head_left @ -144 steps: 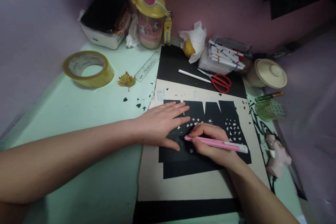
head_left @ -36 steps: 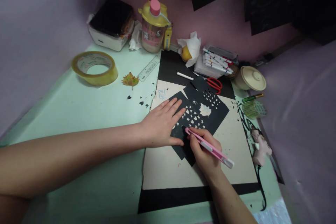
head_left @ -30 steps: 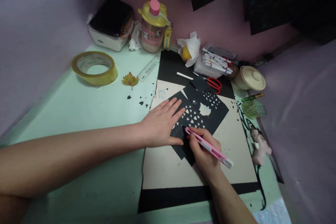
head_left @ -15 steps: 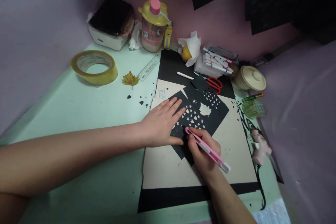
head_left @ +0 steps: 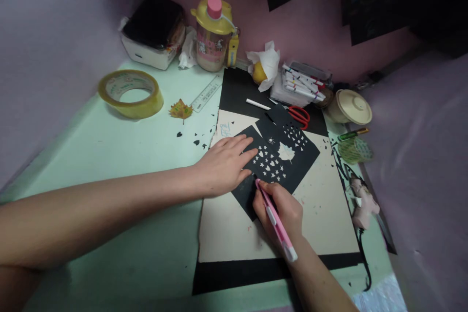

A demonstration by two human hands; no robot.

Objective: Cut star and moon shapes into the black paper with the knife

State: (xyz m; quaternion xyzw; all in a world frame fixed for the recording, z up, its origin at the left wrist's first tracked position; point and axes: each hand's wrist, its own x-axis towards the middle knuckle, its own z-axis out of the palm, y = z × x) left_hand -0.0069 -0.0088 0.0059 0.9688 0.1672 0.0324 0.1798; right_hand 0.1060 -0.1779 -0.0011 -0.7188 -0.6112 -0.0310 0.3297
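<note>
My left hand (head_left: 228,165) lies flat with its fingers stretched over the left part of a black sheet of paper (head_left: 302,163). The sheet has small stars, hearts, triangles and one leaf shape cut out of it. In my right hand (head_left: 281,209) is a pink utility knife (head_left: 277,219), gripped like a pen, its tip at the paper just below the cut-out stars. Whether the blade is in the paper I cannot tell. Beneath the sheet is a pale board (head_left: 325,209), which lies on larger black paper (head_left: 237,275).
Left of the board are a tape roll (head_left: 157,100), a dry leaf (head_left: 180,110), a clear ruler (head_left: 206,93) and black scraps. Red-handled scissors (head_left: 300,117), a box of markers (head_left: 302,87) and a drink cup (head_left: 212,41) are behind. A pink glue gun (head_left: 363,207) sits right.
My right hand has moved slightly left, and the knife's rear end has swung left and toward me. My left thumb has drawn up closer to the fingers.
</note>
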